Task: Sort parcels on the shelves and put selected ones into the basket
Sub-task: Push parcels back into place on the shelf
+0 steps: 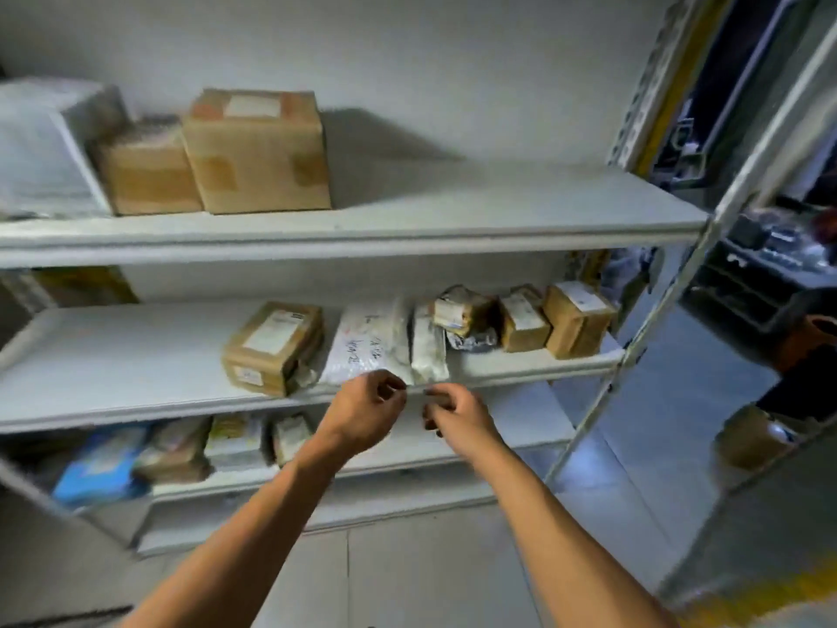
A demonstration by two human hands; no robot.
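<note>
Parcels on middle shelf (136, 355): white padded mailer (362, 351), front edge overhanging slightly; judged light, soft, slippery, best taken by that near edge. Taped carton (271, 349) beside it, likely stiffer and heavier. Left hand (367, 407) and right hand (453, 412) hover just below the mailer, fingers loosely curled, holding nothing visible.

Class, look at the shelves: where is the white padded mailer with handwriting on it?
In the head view, the white padded mailer lies on the middle shelf, between a brown cardboard parcel on its left and a narrow white packet on its right.
</note>
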